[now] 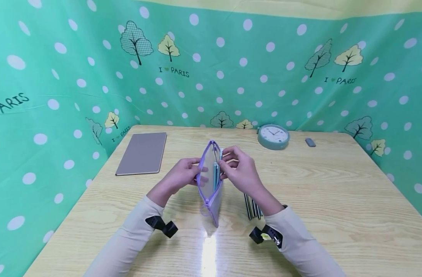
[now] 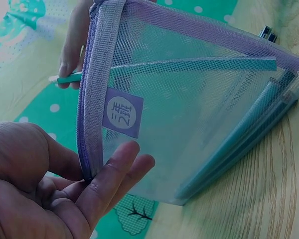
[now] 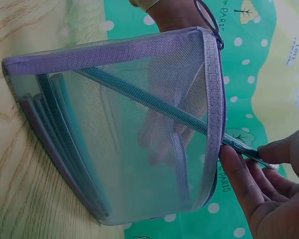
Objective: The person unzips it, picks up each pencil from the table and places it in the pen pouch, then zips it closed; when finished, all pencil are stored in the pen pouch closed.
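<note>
A see-through mesh pencil case (image 1: 215, 209) with purple zip edging stands unzipped in front of me, its mouth spread wide. My left hand (image 1: 181, 174) grips the case's left rim, thumb and fingers on either side of the zip in the left wrist view. Between thumb and fingers my right hand (image 1: 243, 169) pinches the end of a teal pencil (image 3: 244, 147). Most of that pencil slants down inside the mesh; its held end sticks out past the zip. Several other pencils (image 2: 234, 134) lie together along the inside of the case.
Several dark and gold striped pencils (image 1: 252, 207) lie on the wooden table (image 1: 335, 200), partly under my right forearm. A grey notebook (image 1: 141, 154) is at the back left. Toward the back right are a round teal clock (image 1: 273, 137) and a small grey-blue block (image 1: 310, 142).
</note>
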The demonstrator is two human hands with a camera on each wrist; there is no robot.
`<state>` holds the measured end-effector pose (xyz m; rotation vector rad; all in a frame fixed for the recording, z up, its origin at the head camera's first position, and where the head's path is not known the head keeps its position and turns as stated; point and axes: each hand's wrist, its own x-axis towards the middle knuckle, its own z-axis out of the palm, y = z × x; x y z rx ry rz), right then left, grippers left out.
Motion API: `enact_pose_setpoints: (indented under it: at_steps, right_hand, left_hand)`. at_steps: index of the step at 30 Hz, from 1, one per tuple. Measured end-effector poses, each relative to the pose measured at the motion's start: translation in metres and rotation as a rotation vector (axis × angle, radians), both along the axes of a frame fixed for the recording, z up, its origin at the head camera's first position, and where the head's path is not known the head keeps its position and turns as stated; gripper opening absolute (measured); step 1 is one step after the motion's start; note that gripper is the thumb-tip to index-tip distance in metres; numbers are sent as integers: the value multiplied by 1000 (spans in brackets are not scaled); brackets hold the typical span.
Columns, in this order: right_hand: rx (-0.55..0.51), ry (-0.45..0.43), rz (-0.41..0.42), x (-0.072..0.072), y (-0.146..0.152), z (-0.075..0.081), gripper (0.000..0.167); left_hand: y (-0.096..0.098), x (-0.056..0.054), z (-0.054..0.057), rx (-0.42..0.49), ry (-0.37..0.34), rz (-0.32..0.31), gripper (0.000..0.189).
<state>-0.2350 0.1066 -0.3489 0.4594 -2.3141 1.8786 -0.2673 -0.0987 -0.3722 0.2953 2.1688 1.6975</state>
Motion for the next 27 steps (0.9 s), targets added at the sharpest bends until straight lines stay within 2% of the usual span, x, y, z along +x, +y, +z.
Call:
enact_pose_setpoints:
  at_steps: [20,24,27]
  right_hand:
    - [37,0,-11,-2,6,4,20]
    - [65,-31,-40,-9,23,10,21]
    - [149,-84,-65,-22,44,8,23]
  left_hand:
    - [-3,2,3,3,5,4,47]
    - [-3,1,2,9,3,8,48]
    - [-2,1,1,10,2,6,48]
